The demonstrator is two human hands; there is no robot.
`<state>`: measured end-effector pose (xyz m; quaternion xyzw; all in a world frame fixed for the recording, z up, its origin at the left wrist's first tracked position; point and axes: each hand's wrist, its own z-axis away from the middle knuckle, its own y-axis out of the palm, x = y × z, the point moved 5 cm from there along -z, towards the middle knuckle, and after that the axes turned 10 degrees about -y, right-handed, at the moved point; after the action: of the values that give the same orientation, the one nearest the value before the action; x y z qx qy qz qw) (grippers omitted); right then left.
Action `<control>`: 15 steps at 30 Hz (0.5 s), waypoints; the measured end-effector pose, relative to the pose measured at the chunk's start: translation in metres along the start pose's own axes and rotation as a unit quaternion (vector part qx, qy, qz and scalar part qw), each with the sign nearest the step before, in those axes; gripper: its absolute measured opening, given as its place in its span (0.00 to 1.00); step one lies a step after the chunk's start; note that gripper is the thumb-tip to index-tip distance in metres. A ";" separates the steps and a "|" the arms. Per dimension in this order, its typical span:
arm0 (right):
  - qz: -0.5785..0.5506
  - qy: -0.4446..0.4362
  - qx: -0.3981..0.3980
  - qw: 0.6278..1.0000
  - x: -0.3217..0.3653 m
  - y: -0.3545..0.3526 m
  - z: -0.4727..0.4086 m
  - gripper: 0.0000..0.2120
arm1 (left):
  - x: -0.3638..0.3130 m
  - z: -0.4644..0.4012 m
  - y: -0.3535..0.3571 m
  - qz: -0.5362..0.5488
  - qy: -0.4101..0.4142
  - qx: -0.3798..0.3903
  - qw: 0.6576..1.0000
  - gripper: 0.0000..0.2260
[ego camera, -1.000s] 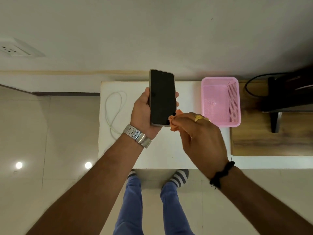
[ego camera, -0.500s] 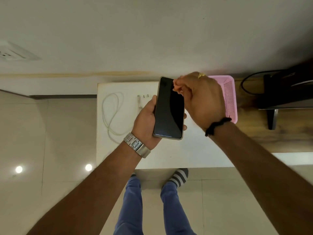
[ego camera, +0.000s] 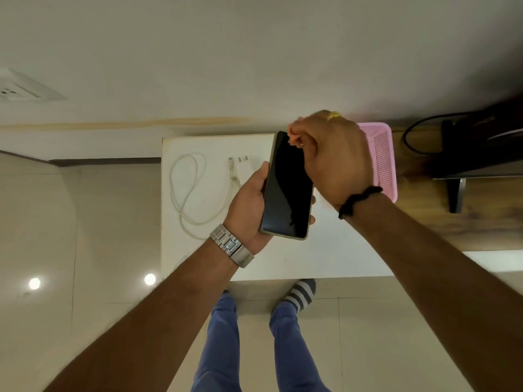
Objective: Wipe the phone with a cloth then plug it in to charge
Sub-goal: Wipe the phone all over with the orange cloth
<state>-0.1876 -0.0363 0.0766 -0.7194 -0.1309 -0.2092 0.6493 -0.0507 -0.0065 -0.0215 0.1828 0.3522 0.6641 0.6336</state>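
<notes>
My left hand grips a black-screened phone from its left side and holds it tilted above the white table. My right hand is closed at the phone's top right corner, fingers pressed to the screen. The orange cloth is hidden inside that fist. A white charging cable lies looped on the table to the left, its plug ends near the phone's upper left.
A pink plastic basket stands right of the phone, partly behind my right hand. A dark monitor on a stand sits on a wooden board at far right. A wall socket is at upper left. My feet show below the table's edge.
My right hand swept with the cloth from the phone's bottom edge up to its top right corner. The phone has tilted slightly and sunk a little in the view.
</notes>
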 end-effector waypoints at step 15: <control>-0.023 -0.026 0.024 0.999 0.034 0.004 0.004 0.14 | -0.012 -0.009 0.002 0.043 0.045 -0.030 0.998 0.20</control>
<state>-0.1555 -0.0355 0.0893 -0.7055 -0.1690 -0.2021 0.6580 -0.0566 -0.0198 -0.0235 0.1480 0.3521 0.7086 0.5933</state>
